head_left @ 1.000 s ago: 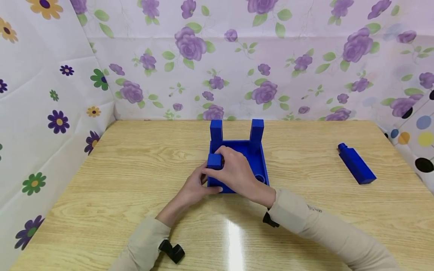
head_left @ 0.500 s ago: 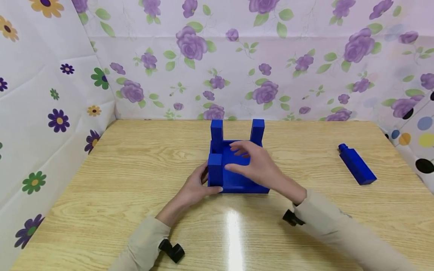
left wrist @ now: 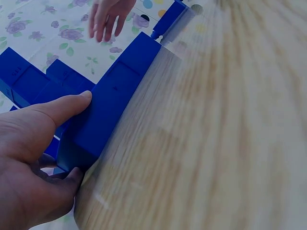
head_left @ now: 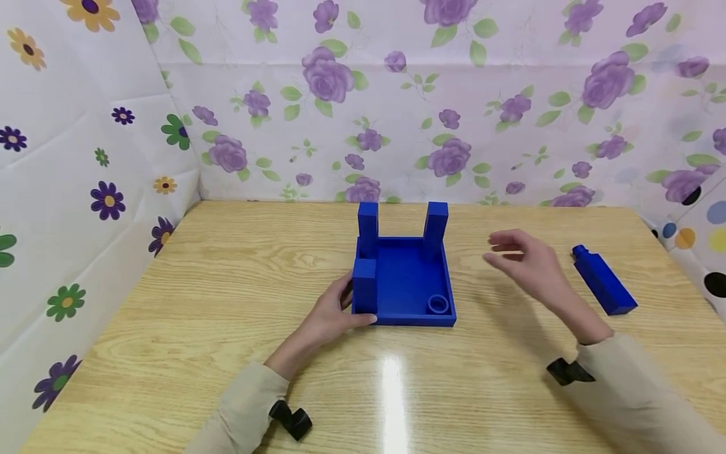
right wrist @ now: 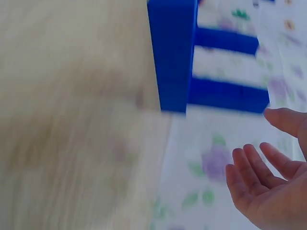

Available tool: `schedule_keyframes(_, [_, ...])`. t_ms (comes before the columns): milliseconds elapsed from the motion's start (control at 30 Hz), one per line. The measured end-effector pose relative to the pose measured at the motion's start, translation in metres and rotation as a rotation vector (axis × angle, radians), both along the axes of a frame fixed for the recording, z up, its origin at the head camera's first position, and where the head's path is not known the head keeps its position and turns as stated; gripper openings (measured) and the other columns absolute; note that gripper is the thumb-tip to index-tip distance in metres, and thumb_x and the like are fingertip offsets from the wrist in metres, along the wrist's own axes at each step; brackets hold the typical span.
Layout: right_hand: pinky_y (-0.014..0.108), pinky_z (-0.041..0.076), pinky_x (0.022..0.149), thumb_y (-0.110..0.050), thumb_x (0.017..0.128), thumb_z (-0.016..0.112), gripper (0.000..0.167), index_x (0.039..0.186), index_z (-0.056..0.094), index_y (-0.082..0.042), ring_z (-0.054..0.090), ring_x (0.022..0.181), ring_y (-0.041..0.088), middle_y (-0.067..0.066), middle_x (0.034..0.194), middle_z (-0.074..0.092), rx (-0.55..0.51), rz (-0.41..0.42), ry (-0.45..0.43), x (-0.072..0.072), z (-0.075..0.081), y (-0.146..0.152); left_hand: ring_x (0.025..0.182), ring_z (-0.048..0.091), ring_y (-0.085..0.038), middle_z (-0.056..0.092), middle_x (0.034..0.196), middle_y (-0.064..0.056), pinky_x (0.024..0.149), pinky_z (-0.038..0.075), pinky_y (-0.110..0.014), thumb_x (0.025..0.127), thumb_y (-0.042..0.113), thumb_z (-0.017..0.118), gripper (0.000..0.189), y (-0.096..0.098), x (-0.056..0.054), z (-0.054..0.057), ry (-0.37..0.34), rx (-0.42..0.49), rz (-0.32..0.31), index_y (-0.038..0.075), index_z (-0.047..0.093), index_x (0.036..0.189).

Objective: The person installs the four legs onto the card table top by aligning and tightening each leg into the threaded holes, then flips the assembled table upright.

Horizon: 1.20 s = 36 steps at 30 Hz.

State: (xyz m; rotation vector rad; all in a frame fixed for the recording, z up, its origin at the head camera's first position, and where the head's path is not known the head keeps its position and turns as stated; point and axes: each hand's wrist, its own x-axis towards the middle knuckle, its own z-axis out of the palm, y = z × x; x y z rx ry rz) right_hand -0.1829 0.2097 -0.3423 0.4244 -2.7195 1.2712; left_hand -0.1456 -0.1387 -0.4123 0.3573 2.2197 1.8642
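Posts point(head_left: 368, 227) come to four, all blue. Three stand straight up in one blue tray point(head_left: 411, 280), in its corners at 11, 1 and 7 o'clock. One loose post point(head_left: 604, 280) lies on its side on the table point(head_left: 425, 384), well apart from the tray at 3 o'clock, its round knob pointing between 10 and 11 o'clock. One blue ring point(head_left: 438, 304) sits in the tray's corner at 5 o'clock. The tray is near the middle of the table. A purple flower cloth point(head_left: 261, 189) hangs behind at 12 o'clock, a bright flower cloth point(head_left: 74, 252) at 9 o'clock, and a spotty cloth point(head_left: 694, 214) at 3 o'clock. The left hand point(head_left: 331, 312) covers a bit of the tray, and the right hand point(head_left: 530, 261) is between the tray and the loose post. The left hand comes in from 7 o'clock, its fingers clamped on the tray's corner at 7 o'clock, thumb in front. The right hand is up off the table, reaching in from 5 o'clock, its fingers a little bent and its thumb apart from them. Both arms wear tan sleeves point(head_left: 244, 403).
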Motion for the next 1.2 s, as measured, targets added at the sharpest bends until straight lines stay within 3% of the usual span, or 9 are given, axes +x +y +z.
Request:
schedule_keyframes(100, [0.019,0.051,0.079,-0.030,0.095,0.064,0.048,0.130,0.055,0.001,0.058,0.107,0.036,0.023,0.123,0.058,0.043,-0.082,-0.001,0.000,0.002,0.030,0.138,0.034,-0.026,0.035,0.151,-0.008,0.112,0.029,-0.041,0.077,-0.001,0.080,0.096,0.000,0.000,0.000,0.000,0.003,-0.003,0.012,0.024,0.154])
schedule_keyframes(300, [0.004,0.042,0.068,-0.040,0.093,0.064,0.060,0.135,0.052,0.001,0.049,0.094,-0.004,0.018,0.125,0.056,0.070,-0.262,-0.054,0.003,0.000,0.087,0.137,0.034,-0.026,0.035,0.151,-0.009,0.112,0.028,-0.041,0.078,0.000,0.079,0.096,-0.001,0.000,0.001,0.008,0.000,-0.013,0.011,0.023,0.154])
schedule_keyframes(400, [0.019,0.048,0.086,-0.045,0.091,0.064,0.066,0.138,0.049,-0.001,0.044,0.091,-0.009,-0.003,0.115,0.057,0.039,-0.373,-0.128,0.006,-0.006,0.109,0.138,0.033,-0.026,0.035,0.151,-0.008,0.112,0.028,-0.042,0.078,0.000,0.080,0.096,-0.002,0.000,0.002,0.004,-0.003,-0.003,0.012,0.023,0.154])
schedule_keyframes(533, [0.051,0.039,0.102,-0.045,0.092,0.063,0.068,0.140,0.046,-0.001,0.040,0.088,-0.008,-0.021,0.103,0.047,-0.021,-0.498,-0.217,0.012,-0.016,0.132,0.138,0.033,-0.026,0.035,0.151,-0.008,0.112,0.028,-0.041,0.077,0.000,0.080,0.097,-0.001,0.000,0.001,-0.001,-0.004,0.001,0.012,0.023,0.154])
schedule_keyframes(600, [0.047,0.039,0.103,-0.042,0.093,0.062,0.066,0.140,0.044,0.001,0.038,0.086,-0.009,-0.020,0.103,0.046,-0.033,-0.533,-0.227,0.016,-0.022,0.142,0.138,0.033,-0.026,0.035,0.151,-0.008,0.112,0.028,-0.041,0.077,0.000,0.080,0.097,-0.001,0.001,0.001,0.001,-0.006,0.001,0.011,0.023,0.154])
schedule_keyframes(833, [0.055,0.031,0.107,-0.039,0.094,0.061,0.069,0.146,0.038,0.000,0.039,0.088,-0.006,-0.018,0.105,0.044,-0.093,-0.560,-0.305,0.024,-0.035,0.165,0.138,0.033,-0.025,0.035,0.151,-0.007,0.112,0.028,-0.041,0.077,0.001,0.080,0.097,0.000,0.001,0.001,-0.008,-0.015,0.010,0.012,0.023,0.154])
schedule_keyframes(967, [0.052,0.033,0.107,-0.042,0.092,0.063,0.057,0.139,0.045,-0.015,0.040,0.090,-0.004,-0.025,0.099,0.043,-0.106,-0.547,-0.362,0.023,-0.045,0.173,0.138,0.033,-0.026,0.035,0.151,-0.008,0.112,0.029,-0.041,0.078,0.001,0.080,0.097,-0.001,0.001,0.001,-0.001,-0.013,0.004,0.012,0.022,0.155])
schedule_keyframes(1067, [0.053,0.030,0.109,-0.042,0.090,0.067,0.063,0.140,0.045,-0.012,0.048,0.109,0.018,-0.016,0.106,0.052,-0.133,-0.540,-0.397,0.019,-0.055,0.180,0.138,0.033,-0.027,0.034,0.151,-0.009,0.112,0.029,-0.042,0.078,0.002,0.080,0.096,-0.002,0.001,0.000,-0.001,-0.011,0.001,0.011,0.022,0.154])
schedule_keyframes(1200, [0.061,0.019,0.109,-0.047,0.087,0.068,0.088,0.152,0.028,-0.002,0.020,0.136,0.048,-0.001,0.132,0.050,-0.125,-0.534,-0.426,0.011,-0.077,0.192,0.138,0.033,-0.026,0.034,0.152,-0.008,0.112,0.029,-0.041,0.078,0.003,0.080,0.096,-0.002,0.001,-0.001,-0.010,-0.016,0.007,0.012,0.023,0.154])
